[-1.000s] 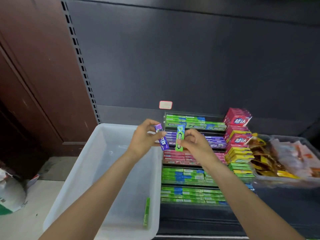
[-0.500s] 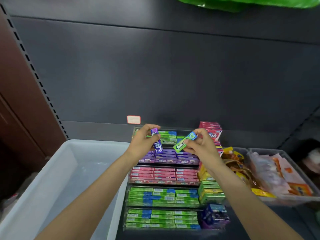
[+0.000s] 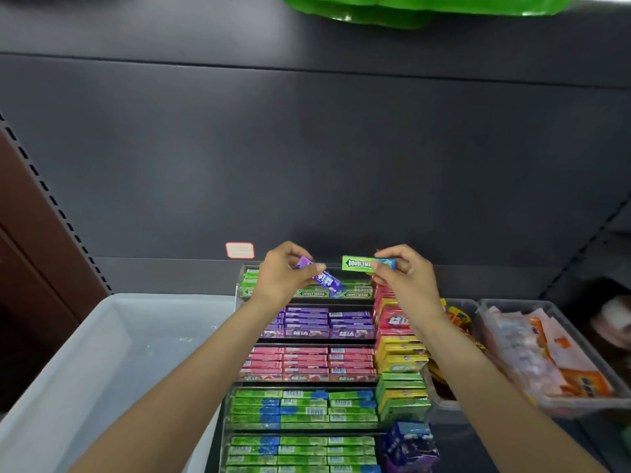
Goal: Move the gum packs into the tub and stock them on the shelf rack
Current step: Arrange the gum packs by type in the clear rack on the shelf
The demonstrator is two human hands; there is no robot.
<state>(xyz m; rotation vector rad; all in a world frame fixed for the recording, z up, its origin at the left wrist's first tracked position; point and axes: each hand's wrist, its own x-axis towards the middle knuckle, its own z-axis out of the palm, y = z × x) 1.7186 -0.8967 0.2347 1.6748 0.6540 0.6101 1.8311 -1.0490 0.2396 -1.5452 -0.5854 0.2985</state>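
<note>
At the frame's centre, the left hand [image 3: 283,279] pinches a purple pack [image 3: 320,276] and the right hand [image 3: 406,278] pinches a green pack [image 3: 358,263], apparently for stocking the rack [image 3: 239,291] below, which needs matching rows.

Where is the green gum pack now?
In the head view, the right hand pinches the green gum pack above the rack's top tier, right of the purple pack.

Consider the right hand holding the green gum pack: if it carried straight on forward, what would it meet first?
Probably the dark back panel behind the rack's top tier. The right hand and green gum pack hover above that tier, though depth is unclear.
</note>
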